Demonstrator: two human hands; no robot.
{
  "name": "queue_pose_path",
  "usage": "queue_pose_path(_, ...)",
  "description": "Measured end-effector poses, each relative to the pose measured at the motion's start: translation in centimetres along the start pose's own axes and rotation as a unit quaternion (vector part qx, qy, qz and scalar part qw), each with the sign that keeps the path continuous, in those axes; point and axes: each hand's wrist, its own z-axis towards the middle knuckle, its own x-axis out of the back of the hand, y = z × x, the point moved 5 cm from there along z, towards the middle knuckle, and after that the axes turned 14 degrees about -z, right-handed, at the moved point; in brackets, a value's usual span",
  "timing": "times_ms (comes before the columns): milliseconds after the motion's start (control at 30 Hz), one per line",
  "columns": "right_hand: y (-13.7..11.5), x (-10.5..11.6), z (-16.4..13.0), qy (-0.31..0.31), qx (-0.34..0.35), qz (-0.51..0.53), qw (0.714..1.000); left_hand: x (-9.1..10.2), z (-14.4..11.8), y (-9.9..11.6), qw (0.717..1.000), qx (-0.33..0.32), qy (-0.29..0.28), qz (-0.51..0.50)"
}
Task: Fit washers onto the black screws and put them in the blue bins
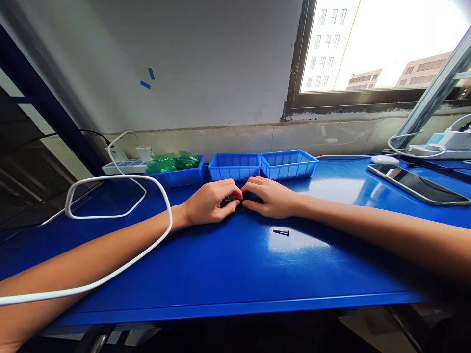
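My left hand [214, 200] is curled above the blue table, its fingers wrapped round a small bunch of dark screws [225, 201] that shows partly between thumb and fingers. Fingertip to fingertip with it, my right hand [270, 197] is closed, thumb and fingers drawn together; what they pinch, if anything, is hidden. A few small dark bits lie under the meeting fingertips, too small to name. Closer to me on the tabletop lies a dark pointed screw [281, 232], touched by neither hand.
Behind my hands stand two blue bins [234, 167], [289, 165], the right one with dark contents. Left of them, a blue bin [176, 177] holds green plastic bags [172, 163]. A white cable [167, 196] loops over my left forearm. A phone [419, 183] lies at right.
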Motion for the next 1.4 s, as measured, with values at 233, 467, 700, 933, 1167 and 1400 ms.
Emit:
queue_pose_path(233, -0.17, 0.29, -0.13, 0.041, 0.020, 0.024, 0.999, -0.05, -0.13, -0.01, 1.000, -0.022, 0.002, -0.017)
queue_pose_path(467, 0.03, 0.49, -0.16, 0.097, 0.008, -0.005, 0.995, 0.10, 0.06, -0.03, 0.999, -0.005, 0.034, 0.039)
queue_pose_path(700, -0.06, 0.77, -0.30, 0.114, -0.004, -0.053, 0.992, -0.08, 0.31, -0.24, 0.992, 0.004, 0.017, 0.125)
queue_pose_path(933, 0.07, 0.87, -0.38, 0.142, -0.023, -0.065, 0.987, -0.03, 0.26, -0.60, 0.990, 0.031, 0.024, 0.135)
queue_pose_path(1167, -0.13, 0.94, -0.40, 0.140, -0.013, -0.077, 0.987, -0.10, 0.30, -0.59, 0.989, 0.026, 0.014, 0.147)
queue_pose_path(1400, -0.11, 0.73, -0.26, 0.133, -0.008, -0.083, 0.988, -0.04, 0.21, -0.62, 0.992, 0.030, 0.031, 0.119)
